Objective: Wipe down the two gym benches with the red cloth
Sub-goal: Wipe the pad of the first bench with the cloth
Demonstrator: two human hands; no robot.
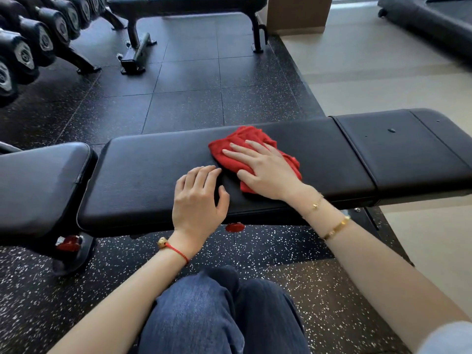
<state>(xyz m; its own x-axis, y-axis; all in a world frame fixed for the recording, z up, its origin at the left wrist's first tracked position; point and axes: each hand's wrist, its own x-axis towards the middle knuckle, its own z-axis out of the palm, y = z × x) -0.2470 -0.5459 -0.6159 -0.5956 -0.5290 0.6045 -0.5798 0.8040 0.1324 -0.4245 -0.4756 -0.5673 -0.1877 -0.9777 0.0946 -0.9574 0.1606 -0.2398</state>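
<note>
Red cloth (245, 149) lies bunched on the long middle pad of the near bench (143, 172), right of centre, flat on the black surface. Right hand (265, 169) presses down on it with fingers (237, 148) straight and spread, pointing left; no grasp, palm just pins the cloth for wiping. Left hand (198, 200) rests on the bare pad just beside the cloth's near-left edge, fingers loosely curled, holding nothing, looks like bracing.

Progress, judged: bench 1 of 2 is mid-wipe. Cloth sits on the middle pad; cannot tell which parts of that pad are already covered, no visible wet trail. The right-end pad (408, 149) has a small droplet or spot (391, 130) on it, so that section probably needs a pass. The left-end pad (43, 185) is well apart from the cloth; cannot tell if it is done.

Second bench (189, 3) stands at the far top of the view across the rubber floor (194, 98), well apart from both hands, nothing on the part that shows. Likely untouched, so about half or more of the task is left.

Dumbbell rack (30, 47) at far left, not part of the job. Person's knees in blue jeans (204, 315) sit below the near bench.
</note>
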